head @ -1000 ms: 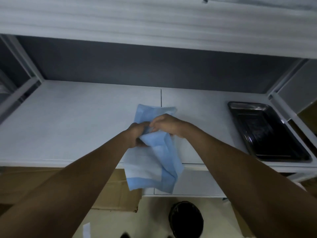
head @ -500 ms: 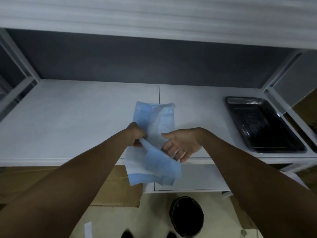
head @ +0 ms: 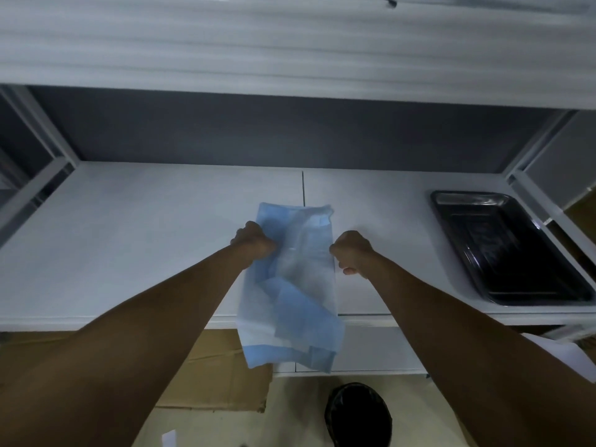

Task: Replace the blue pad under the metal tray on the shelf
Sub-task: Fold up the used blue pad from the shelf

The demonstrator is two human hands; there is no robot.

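Observation:
A partly folded blue pad [head: 296, 285] with a white middle hangs over the front edge of the white shelf [head: 145, 246]. My left hand [head: 254, 243] grips the pad's left edge in a fist. My right hand [head: 353, 253] is closed on its right edge. The two hands are apart with the pad stretched between them. The dark metal tray [head: 509, 250] lies directly on the shelf at the far right, well clear of both hands.
An upper shelf [head: 290, 53] overhangs the work area. Metal frame posts [head: 42, 137] stand at both ends. Below the shelf are flattened cardboard [head: 219, 382] on the floor and a black round bin [head: 358, 414].
My right hand let go of the pad's middle, opened, then closed on the right edge. The hands have moved apart and the pad is spread wider.

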